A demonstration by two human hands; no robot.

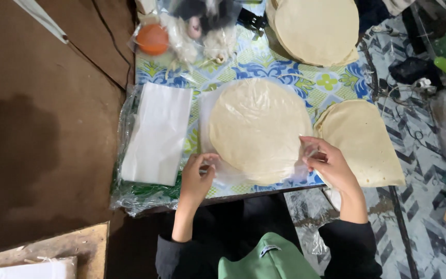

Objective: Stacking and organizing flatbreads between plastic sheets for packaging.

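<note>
A stack of round pale flatbreads [258, 126] lies in a clear plastic bag [213, 103] on a small table with a blue and green patterned cloth [264, 67]. My left hand [198, 175] pinches the bag's near left edge. My right hand [326, 164] grips the bag's near right edge beside the flatbreads. A second stack of flatbreads [362, 139] sits just right of my right hand, overhanging the table edge.
A pile of white sheets in plastic [157, 134] lies at the table's left. A larger flatbread stack [316, 30] is at the back, near an orange ball [153, 39] in plastic. A brown floor lies left; patterned matting [419, 150] with clutter lies right.
</note>
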